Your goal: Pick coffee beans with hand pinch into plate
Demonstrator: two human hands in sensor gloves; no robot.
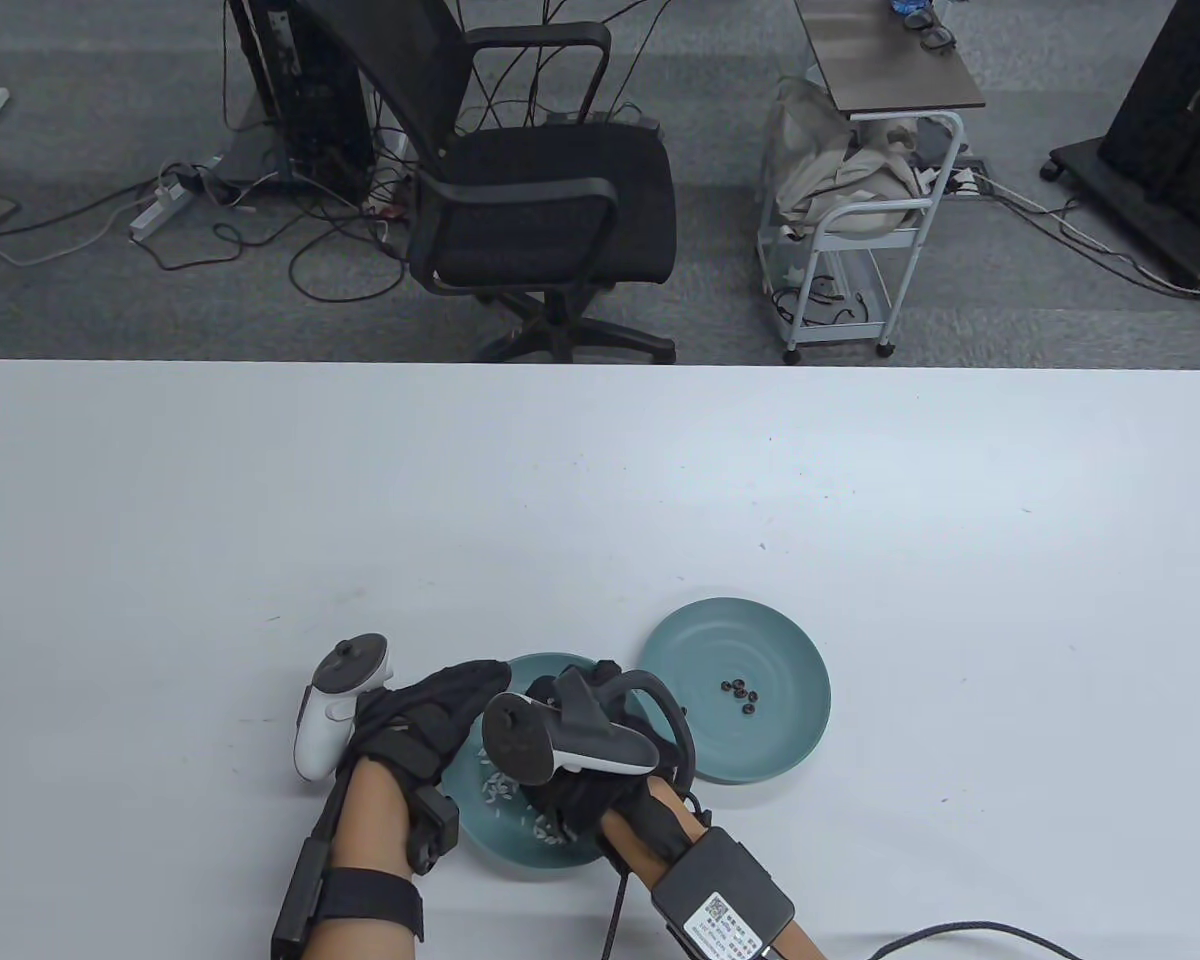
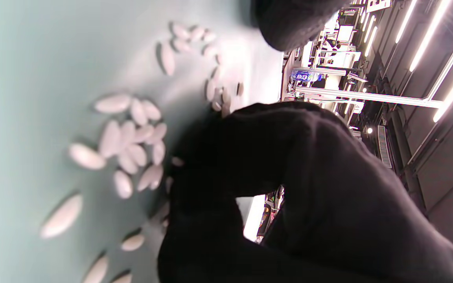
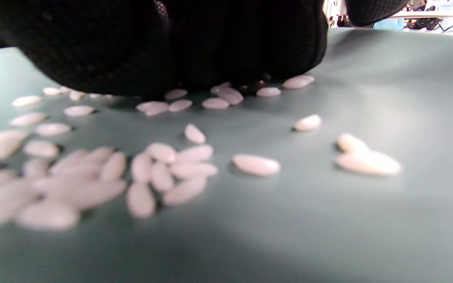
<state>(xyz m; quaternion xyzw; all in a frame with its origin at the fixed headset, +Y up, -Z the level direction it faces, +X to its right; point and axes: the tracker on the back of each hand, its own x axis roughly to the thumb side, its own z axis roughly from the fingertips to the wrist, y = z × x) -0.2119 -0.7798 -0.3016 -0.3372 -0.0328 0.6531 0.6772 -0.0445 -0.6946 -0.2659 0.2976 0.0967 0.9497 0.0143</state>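
We see 2 teal plates on the white table point(image 1: 260, 500). The right plate point(image 1: 760, 740) holds 5 or so dark coffee beans point(image 1: 740, 693) near its middle. The near plate point(image 1: 505, 835) holds scattered white grains point(image 1: 500, 790). Our right hand point(image 1: 600, 790) is down in the near plate, its gloved fingers point(image 3: 171, 43) touching the plate floor among the grains; a few dark specks sit under the fingertips, but we cannot tell whether the hand pinches anything. Our left hand point(image 1: 430, 720) rests at the near plate's left rim, and we cannot tell its grip either.
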